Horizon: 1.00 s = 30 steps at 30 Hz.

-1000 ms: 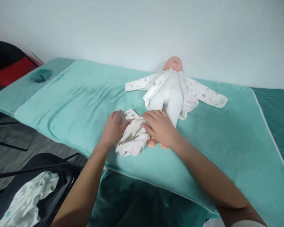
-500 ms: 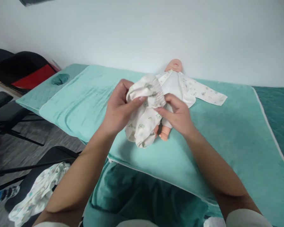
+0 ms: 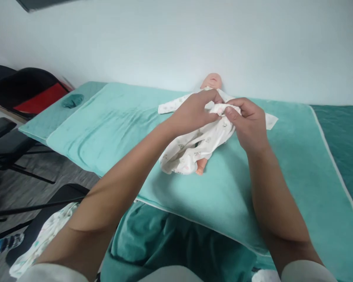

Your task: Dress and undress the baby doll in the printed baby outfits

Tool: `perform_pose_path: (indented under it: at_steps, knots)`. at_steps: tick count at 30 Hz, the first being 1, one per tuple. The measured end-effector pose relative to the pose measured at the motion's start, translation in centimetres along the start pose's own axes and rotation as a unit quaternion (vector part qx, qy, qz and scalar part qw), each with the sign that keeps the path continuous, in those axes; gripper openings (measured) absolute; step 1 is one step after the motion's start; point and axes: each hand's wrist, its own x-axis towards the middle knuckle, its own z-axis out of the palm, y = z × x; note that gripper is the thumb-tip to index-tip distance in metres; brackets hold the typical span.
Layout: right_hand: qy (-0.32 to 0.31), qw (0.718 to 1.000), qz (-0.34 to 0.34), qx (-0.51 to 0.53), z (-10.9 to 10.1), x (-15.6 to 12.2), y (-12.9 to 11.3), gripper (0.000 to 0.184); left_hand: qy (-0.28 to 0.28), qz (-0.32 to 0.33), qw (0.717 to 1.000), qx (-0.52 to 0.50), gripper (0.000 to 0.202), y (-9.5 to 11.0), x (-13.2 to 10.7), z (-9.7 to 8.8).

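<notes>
A baby doll lies on its back on a teal towel, wearing an open white printed jacket whose sleeves spread to both sides. Both of my hands hold a small pair of white printed trousers above the doll's body. My left hand pinches the waistband from the left. My right hand pinches it from the right. The trouser legs hang down over the doll's legs, and one bare foot shows beneath them.
The towel covers a padded teal table against a white wall. A small teal cloth lies at its far left end. Black and red chairs stand to the left. Another printed garment lies on a dark chair at lower left.
My hands lifted the trousers off the towel by the doll's feet, then carried them up and right over the doll's torso, gripping the waistband.
</notes>
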Motion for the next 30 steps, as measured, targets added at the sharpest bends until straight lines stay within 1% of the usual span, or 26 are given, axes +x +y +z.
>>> perform_pose_path:
  at_steps: [1, 2, 3, 4, 5, 6, 7, 8, 9, 11, 12, 13, 14, 15, 16, 17, 18, 20, 21, 22, 23, 24, 26, 27, 28, 30]
  knots:
    - [0.0, 1.0, 0.004, 0.012, -0.5, 0.1, 0.0, 0.032, 0.026, -0.02, 0.999, -0.019, 0.013, -0.4, 0.2, 0.0]
    - [-0.014, 0.999, 0.013, 0.025, -1.1, 0.2, -0.1, 0.032, 0.059, -0.038, 0.997, -0.043, 0.011, -0.8, 0.4, 0.0]
    - [-0.05, 0.998, 0.03, 0.036, -1.7, 0.2, -0.2, 0.033, 0.09, -0.053, 0.992, -0.067, 0.009, -1.1, 0.5, 0.0]
    - [-0.107, 0.992, 0.052, 0.038, -2.2, 0.2, -0.3, 0.035, 0.109, -0.063, 0.988, -0.086, 0.007, -1.3, 0.7, -0.1]
    - [-0.175, 0.981, 0.076, 0.03, -2.5, 0.1, -0.4, 0.036, 0.114, -0.067, 0.986, -0.097, 0.006, -1.4, 0.7, -0.1]
    - [-0.233, 0.967, 0.098, 0.016, -2.8, 0.0, -0.5, 0.038, 0.103, -0.068, 0.987, -0.101, 0.006, -1.4, 0.7, -0.1]
    - [-0.263, 0.958, 0.113, 0.004, -2.8, 0.0, -0.4, 0.039, 0.077, -0.07, 0.99, -0.1, 0.008, -1.4, 0.7, -0.1]
    - [-0.255, 0.96, 0.117, -0.001, -2.7, 0.0, -0.2, 0.039, 0.041, -0.076, 0.992, -0.096, 0.011, -1.5, 0.5, -0.1]
    - [-0.212, 0.971, 0.11, 0.006, -2.4, 0.0, 0.1, 0.039, 0.0, -0.089, 0.992, -0.091, 0.015, -1.5, 0.3, -0.1]
    - [-0.08, 0.993, 0.081, 0.042, -1.7, 0.2, 0.9, 0.039, -0.082, -0.128, 0.986, -0.072, 0.024, -1.8, -0.5, -0.1]
    - [-0.029, 0.995, 0.068, 0.06, -1.4, 0.3, 1.3, 0.04, -0.118, -0.148, 0.98, -0.058, 0.028, -2.0, -1.0, -0.1]
    - [0.001, 0.996, 0.06, 0.072, -1.2, 0.4, 1.6, 0.04, -0.145, -0.164, 0.975, -0.044, 0.03, -2.2, -1.5, -0.1]
    - [0.016, 0.995, 0.057, 0.081, -1.0, 0.5, 1.8, 0.04, -0.159, -0.175, 0.971, -0.037, 0.032, -2.4, -1.9, 0.0]
    - [0.017, 0.994, 0.061, 0.087, -0.9, 0.6, 1.9, 0.04, -0.159, -0.18, 0.97, -0.044, 0.033, -2.5, -2.1, 0.1]
    - [0.005, 0.994, 0.07, 0.089, -0.9, 0.5, 1.9, 0.04, -0.141, -0.175, 0.972, -0.064, 0.034, -2.7, -2.3, 0.2]
    - [-0.02, 0.992, 0.083, 0.088, -1.0, 0.4, 1.8, 0.039, -0.111, -0.164, 0.976, -0.094, 0.035, -2.8, -2.4, 0.3]
    - [-0.063, 0.99, 0.102, 0.079, -1.0, 0.2, 1.7, 0.039, -0.076, -0.15, 0.978, -0.127, 0.036, -3.0, -2.3, 0.3]
    - [-0.188, 0.97, 0.146, 0.051, -0.9, -0.3, 1.4, 0.039, -0.017, -0.127, 0.975, -0.179, 0.035, -3.3, -1.9, 0.4]
    - [-0.243, 0.955, 0.165, 0.038, -0.6, -0.6, 1.3, 0.04, -0.002, -0.124, 0.973, -0.194, 0.034, -3.4, -1.8, 0.4]
    - [-0.27, 0.945, 0.18, 0.033, -0.2, -0.9, 1.3, 0.042, 0.002, -0.127, 0.971, -0.204, 0.033, -3.6, -1.7, 0.4]
    - [-0.266, 0.945, 0.188, 0.04, 0.2, -1.1, 1.4, 0.044, 0.001, -0.131, 0.968, -0.214, 0.032, -3.7, -1.7, 0.3]
    - [-0.232, 0.953, 0.189, 0.057, 0.7, -1.1, 1.6, 0.046, -0.005, -0.136, 0.965, -0.223, 0.032, -3.8, -1.7, 0.2]
    - [-0.124, 0.973, 0.167, 0.097, 1.5, -0.9, 2.2, 0.048, -0.032, -0.15, 0.961, -0.228, 0.037, -3.9, -2.1, -0.1]
    - [-0.074, 0.98, 0.149, 0.112, 1.8, -0.7, 2.6, 0.05, -0.057, -0.163, 0.961, -0.217, 0.04, -3.9, -2.4, -0.4]
    - [-0.038, 0.983, 0.131, 0.119, 1.9, -0.3, 2.9, 0.053, -0.094, -0.182, 0.959, -0.196, 0.042, -3.8, -2.7, -0.6]
    - [-0.001, 0.987, 0.11, 0.114, 1.8, 0.3, 3.5, 0.06, -0.19, -0.227, 0.945, -0.142, 0.045, -3.7, -3.3, -1.1]
